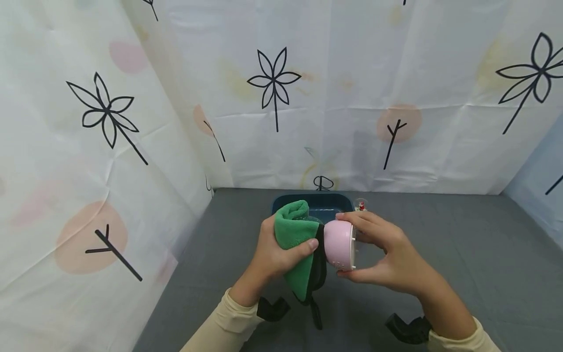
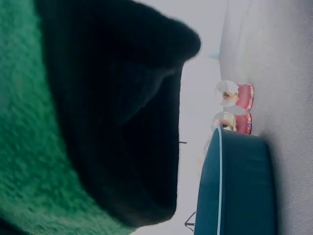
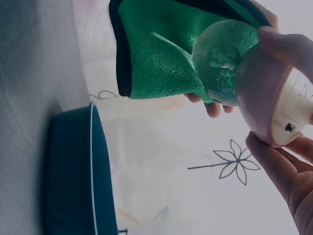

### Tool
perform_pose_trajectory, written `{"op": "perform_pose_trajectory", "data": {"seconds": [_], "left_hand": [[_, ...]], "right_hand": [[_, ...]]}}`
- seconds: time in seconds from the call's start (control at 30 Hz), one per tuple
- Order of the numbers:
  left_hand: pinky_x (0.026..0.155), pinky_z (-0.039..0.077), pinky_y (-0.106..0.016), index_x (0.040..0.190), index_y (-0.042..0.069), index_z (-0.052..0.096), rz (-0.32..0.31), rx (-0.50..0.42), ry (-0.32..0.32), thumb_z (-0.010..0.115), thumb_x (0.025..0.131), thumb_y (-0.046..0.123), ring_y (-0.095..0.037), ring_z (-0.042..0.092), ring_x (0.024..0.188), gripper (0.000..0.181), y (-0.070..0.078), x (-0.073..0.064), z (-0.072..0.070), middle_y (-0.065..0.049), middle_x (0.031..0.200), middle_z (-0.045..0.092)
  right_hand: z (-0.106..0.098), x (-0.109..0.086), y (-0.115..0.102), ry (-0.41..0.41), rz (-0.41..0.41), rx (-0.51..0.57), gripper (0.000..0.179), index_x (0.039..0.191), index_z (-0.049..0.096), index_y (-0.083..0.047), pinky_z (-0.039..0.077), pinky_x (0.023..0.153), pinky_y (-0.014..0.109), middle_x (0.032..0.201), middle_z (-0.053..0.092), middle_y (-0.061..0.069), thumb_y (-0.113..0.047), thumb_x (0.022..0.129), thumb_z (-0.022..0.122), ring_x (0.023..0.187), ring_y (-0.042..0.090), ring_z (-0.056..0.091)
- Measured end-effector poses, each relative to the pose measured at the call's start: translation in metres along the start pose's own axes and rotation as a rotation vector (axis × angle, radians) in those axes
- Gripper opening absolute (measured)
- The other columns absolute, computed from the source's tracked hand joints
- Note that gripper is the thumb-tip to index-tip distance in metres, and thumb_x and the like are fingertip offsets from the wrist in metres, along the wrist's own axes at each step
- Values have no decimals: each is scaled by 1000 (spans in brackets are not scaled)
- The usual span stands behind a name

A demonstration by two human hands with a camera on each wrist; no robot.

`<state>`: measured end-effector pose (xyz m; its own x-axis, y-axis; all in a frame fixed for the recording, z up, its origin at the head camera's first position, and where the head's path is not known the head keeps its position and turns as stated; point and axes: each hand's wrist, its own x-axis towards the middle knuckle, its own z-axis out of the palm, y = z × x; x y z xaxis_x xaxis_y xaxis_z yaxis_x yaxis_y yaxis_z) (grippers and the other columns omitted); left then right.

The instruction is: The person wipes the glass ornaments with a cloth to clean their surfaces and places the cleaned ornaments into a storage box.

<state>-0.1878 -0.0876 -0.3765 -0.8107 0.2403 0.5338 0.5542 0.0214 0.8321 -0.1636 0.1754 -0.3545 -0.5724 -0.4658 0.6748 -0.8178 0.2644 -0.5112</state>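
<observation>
A green cloth (image 1: 290,234) with a black edge is gripped in my left hand (image 1: 273,252), the thumb pressing its front. My right hand (image 1: 389,252) holds a snow globe by its rounded pink base (image 1: 338,244), fingers and thumb on opposite sides. The globe lies tipped on its side, with the pale underside facing right. In the right wrist view its clear dome (image 3: 215,63) sits against the cloth, which wraps behind it. Both hands are raised above the grey table, close together. From the head view the dome is mostly hidden behind the cloth.
Behind the hands stands a dark teal basin (image 1: 340,201) on the grey tabletop (image 1: 440,234). Two small snow globes with red bases (image 2: 245,97) are beside it. A white printed sheet (image 1: 334,122) hangs at the back and left side.
</observation>
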Motion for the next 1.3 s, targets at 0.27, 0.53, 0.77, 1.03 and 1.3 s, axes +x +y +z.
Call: {"op": "perform_pose_trajectory", "data": {"seconds": [0.27,0.53,0.77,1.03,1.3], "left_hand": [[81,67,-38,135,3,66,-52,-61,-15,84,84,26,-14,77,91,58,-1,3,-2,-19,109,77],[79,68,-40,133,4,68,-44,-36,52,85,83,25,-15,77,91,57,1,2,-2,-18,110,77],[79,68,-41,132,4,69,62,-15,148,86,80,19,-17,78,92,56,2,0,-3,-19,109,78],[85,67,-39,138,6,65,193,52,147,87,77,14,-22,79,97,65,3,0,2,-13,118,77],[85,67,-40,136,9,66,253,54,161,89,76,17,-23,79,98,65,-1,2,3,-12,118,78]], "right_hand": [[-3,0,-8,-28,-110,-282,74,150,60,-12,48,73,52,147,63,4,-54,91,76,131,13,60],[3,2,-6,-47,-18,-139,97,159,47,-6,56,101,17,152,55,9,-22,77,97,134,10,60],[3,4,-5,-32,89,47,118,163,39,-6,66,86,28,151,55,12,-2,63,101,121,13,69],[9,2,-6,24,325,206,69,153,54,-9,68,72,33,130,68,18,-6,89,79,109,10,76],[12,5,-16,63,523,165,43,131,69,1,65,76,26,114,77,16,-17,93,80,98,11,78]]}}
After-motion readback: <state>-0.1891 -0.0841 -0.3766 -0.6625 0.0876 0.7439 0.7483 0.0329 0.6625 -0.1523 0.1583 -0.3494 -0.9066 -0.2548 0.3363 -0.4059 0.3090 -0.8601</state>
